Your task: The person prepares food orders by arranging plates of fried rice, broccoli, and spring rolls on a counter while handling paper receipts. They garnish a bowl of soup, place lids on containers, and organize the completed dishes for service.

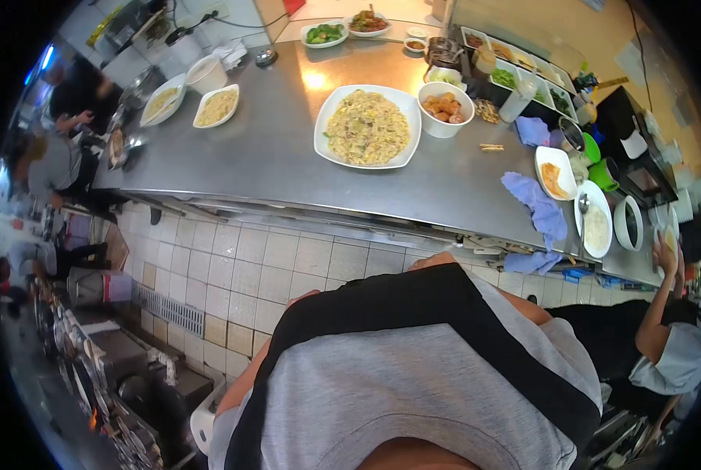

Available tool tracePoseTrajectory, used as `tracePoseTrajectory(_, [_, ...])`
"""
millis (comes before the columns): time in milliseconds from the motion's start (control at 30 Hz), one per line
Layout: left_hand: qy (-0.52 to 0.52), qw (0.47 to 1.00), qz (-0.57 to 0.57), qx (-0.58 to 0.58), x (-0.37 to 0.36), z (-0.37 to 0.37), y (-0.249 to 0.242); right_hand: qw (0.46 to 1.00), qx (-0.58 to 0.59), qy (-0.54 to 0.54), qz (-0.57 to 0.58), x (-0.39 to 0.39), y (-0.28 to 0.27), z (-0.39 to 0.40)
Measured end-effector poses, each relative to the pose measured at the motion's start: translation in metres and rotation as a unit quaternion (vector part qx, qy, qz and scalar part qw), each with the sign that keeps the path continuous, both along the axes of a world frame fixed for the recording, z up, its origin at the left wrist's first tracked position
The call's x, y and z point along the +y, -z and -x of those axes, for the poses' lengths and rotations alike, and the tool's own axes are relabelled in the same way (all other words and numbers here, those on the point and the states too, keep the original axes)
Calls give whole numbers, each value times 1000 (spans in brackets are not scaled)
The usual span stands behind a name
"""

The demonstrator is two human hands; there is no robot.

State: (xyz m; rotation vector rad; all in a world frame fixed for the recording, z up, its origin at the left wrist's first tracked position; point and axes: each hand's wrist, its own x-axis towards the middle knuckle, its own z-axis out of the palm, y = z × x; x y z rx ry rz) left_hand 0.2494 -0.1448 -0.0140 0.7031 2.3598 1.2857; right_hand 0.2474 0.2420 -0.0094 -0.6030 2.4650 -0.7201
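Only a small part of my left hand (303,297) shows at the edge of the black apron, below the counter. My right hand (433,262) shows partly above the apron, near the counter's front edge. The fingers of both hands are mostly hidden, and neither visibly holds anything. The nearest large dish is a square white plate (334,153) of fried rice on the steel counter (272,157). To its right stands a white paper bowl (443,128) with brown chunks of food. A blue cloth (540,205) hangs over the counter edge.
Rice dishes (217,106) stand at the left, and topping trays (523,77) at the back right. Beside an oval plate (595,223) at the right, a co-worker's arm (654,313) reaches over the counter. Other people (56,160) are at the far left.
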Motion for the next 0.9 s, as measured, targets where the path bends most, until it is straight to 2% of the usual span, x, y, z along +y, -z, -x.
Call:
tracePoseTrajectory(200, [48, 998, -2, 30, 7, 14, 11, 998, -3, -41, -40, -23, 10, 6])
tracePoseTrajectory(333, [55, 997, 46, 26, 18, 22, 30, 991, -48, -111, -53, -17, -16, 31])
tracePoseTrajectory(367, [52, 996, 74, 17, 21, 24, 37, 996, -37, -76, -19, -20, -27, 43])
tracePoseTrajectory(400, [38, 994, 102, 3, 23, 23, 42, 998, -29, -47, 17, -25, -36, 55])
tracePoseTrajectory(433, [-27, 998, -53, 21, 30, 18, 19, 998, -6, -23, 57, -29, -35, 68])
tracePoseTrajectory(467, [-81, 995, -22, -58, 37, 17, 10, 995, 13, 3, 99, -36, -32, 78])
tracePoseTrajectory(533, [-157, 953, -159, -206, 43, 18, 39, 994, 8, 24, 106, -59, -31, 89])
tracePoseTrajectory(567, [-184, 952, -138, -203, 46, 21, 44, 994, 9, 37, 106, -71, -29, 95])
tracePoseTrajectory(600, [-208, 951, -115, -199, 49, 25, 49, 996, -48, 8, 80, -80, -23, 100])
tracePoseTrajectory(700, [-282, 939, -89, -175, 50, 19, 69, 987, -87, -83, 111, -103, 32, 103])
tracePoseTrajectory(733, [-304, 935, -84, -165, 45, 12, 78, 985, -104, -116, 72, -109, 54, 105])
tracePoseTrajectory(833, [-318, 925, -41, -205, 22, -9, 99, 990, -20, -134, -24, -131, 136, 111])
tracePoseTrajectory(900, [-321, 920, -12, -223, -1, -22, 100, 995, 2, -102, -15, -154, 177, 127])
